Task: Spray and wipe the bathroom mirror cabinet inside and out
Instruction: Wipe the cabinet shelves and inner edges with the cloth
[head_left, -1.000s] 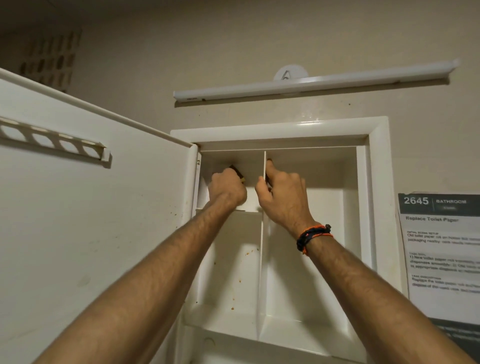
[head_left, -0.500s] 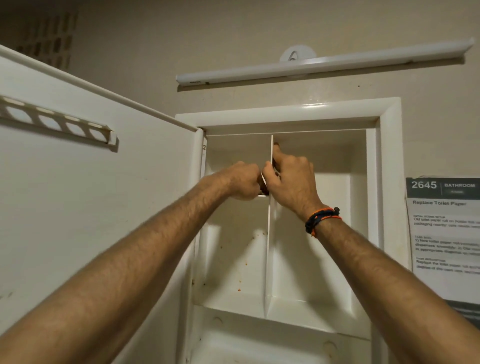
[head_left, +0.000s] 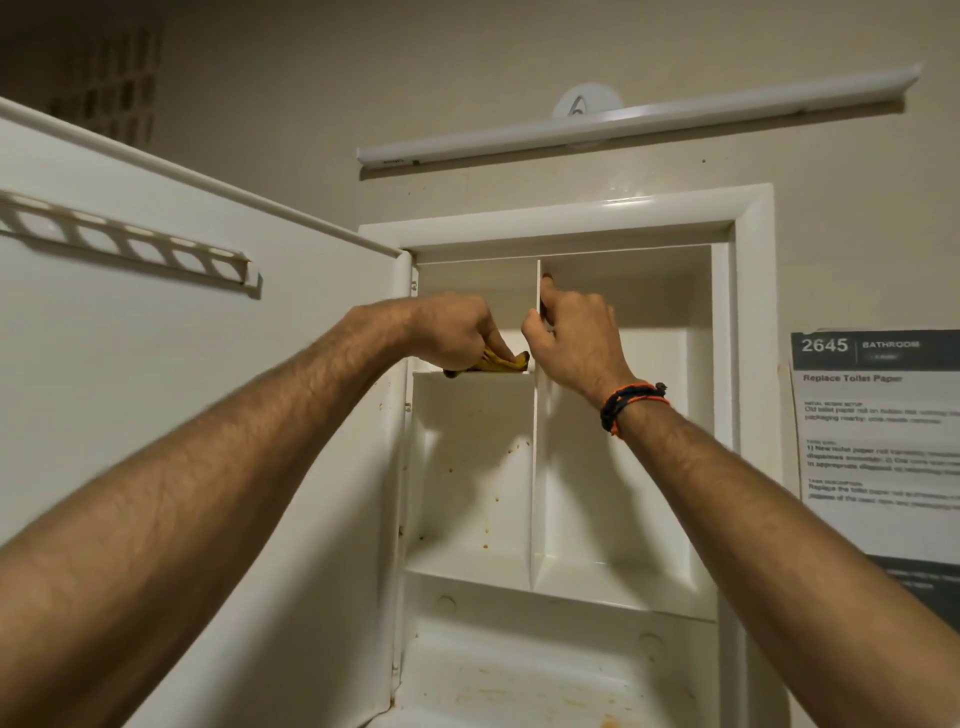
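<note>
White plastic cabinet: it is set into a beige wall, and its door stands open to the left with a slotted rail on its inner face.
Inside: a vertical divider splits the upper part in two compartments; a small shelf crosses the left compartment near the top.
Left hand: it is in the upper left compartment, fingers curled downward, and it presses a yellow cloth onto the small shelf.
Yellow cloth: it lies bunched on the shelf, under the fingertips, close to the divider.
Right hand: fingers are curled round the front edge of the divider, with the thumb on the left side; it holds nothing else.
Wrist: an orange and dark braided bracelet is on the right one.
Stains: brown spots are on the back wall of the left compartment and on the bottom tray.
Above: a long white light bar is on the wall.
Right side: a printed paper sheet headed "2645 BATHROOM" hangs beside the cabinet.
</note>
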